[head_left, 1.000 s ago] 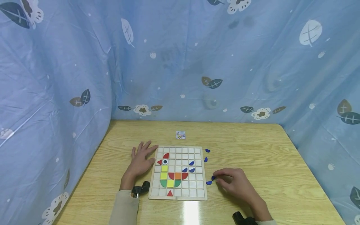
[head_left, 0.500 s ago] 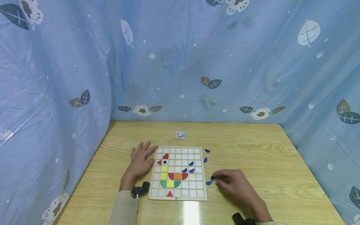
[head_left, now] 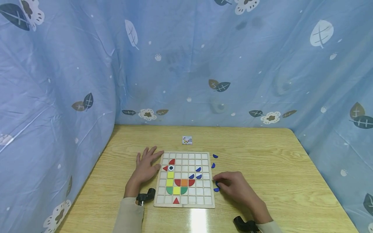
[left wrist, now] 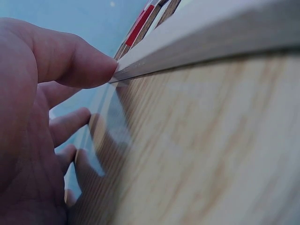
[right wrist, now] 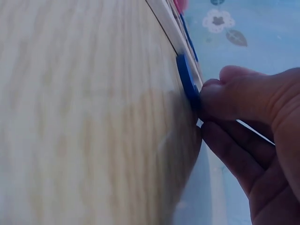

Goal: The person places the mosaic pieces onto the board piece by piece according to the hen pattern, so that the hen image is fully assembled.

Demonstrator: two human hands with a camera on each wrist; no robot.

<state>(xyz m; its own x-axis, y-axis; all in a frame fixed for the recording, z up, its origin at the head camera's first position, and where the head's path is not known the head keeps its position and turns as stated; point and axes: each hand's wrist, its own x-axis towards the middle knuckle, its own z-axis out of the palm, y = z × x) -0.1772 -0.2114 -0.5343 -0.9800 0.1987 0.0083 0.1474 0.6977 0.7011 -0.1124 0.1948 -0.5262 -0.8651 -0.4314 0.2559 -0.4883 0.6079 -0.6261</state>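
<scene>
A wooden grid board (head_left: 198, 199) lies on the table, with red, yellow, green, orange and blue pieces forming a bird. My left hand (head_left: 145, 168) rests at its left side, fingers spread; the thumb (left wrist: 93, 65) touches the board's edge in the left wrist view. Off the board's right edge, my right hand (head_left: 240, 191) pinches a small blue half-round piece (head_left: 217, 183) between thumb and index finger, largely hidden by the fingertips. Right beside it lies another blue half-round piece (head_left: 216, 190), and a blue piece (right wrist: 186, 79) shows at the thumb tip in the right wrist view.
Two more blue pieces (head_left: 215, 156) lie along the board's upper right side. A small picture card (head_left: 187, 140) with a gridded design lies behind the board. A blue patterned curtain (head_left: 186, 64) hangs round the table's back and sides.
My right hand has moved left toward the board, and the blue half-round piece at its fingertips has shifted left too. The left hand and the pieces on the board stay put.
</scene>
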